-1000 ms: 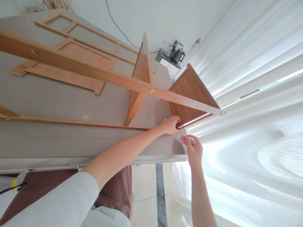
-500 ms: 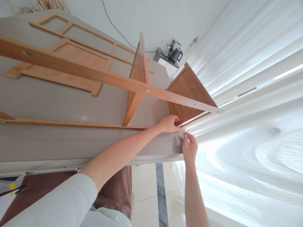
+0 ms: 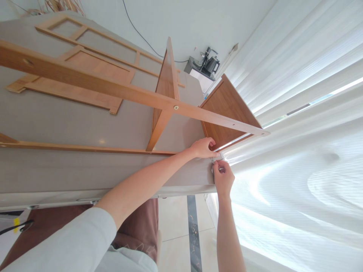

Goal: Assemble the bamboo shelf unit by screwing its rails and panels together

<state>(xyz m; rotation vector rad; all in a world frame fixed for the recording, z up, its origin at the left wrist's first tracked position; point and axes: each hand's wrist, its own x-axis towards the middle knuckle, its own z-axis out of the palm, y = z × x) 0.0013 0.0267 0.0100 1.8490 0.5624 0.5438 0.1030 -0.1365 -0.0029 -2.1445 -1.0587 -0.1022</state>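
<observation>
Left hand (image 3: 202,148): your fingers half-curled at corner of end panel (image 3: 225,98), grip unclear
Right hand (image 3: 224,183): fingers pinched on thin piece (image 3: 213,160)
End panel: 2 o'clock, fastening likely unfinished
Middle panel (image 3: 166,77): apparently joined
Loose panel (image 3: 99,65): 10 o'clock

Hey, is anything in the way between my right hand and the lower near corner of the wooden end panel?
Only your left hand: it sits at that corner of the end panel, its thumb partly between the corner and your right hand. Nothing else visible blocks it.
</observation>
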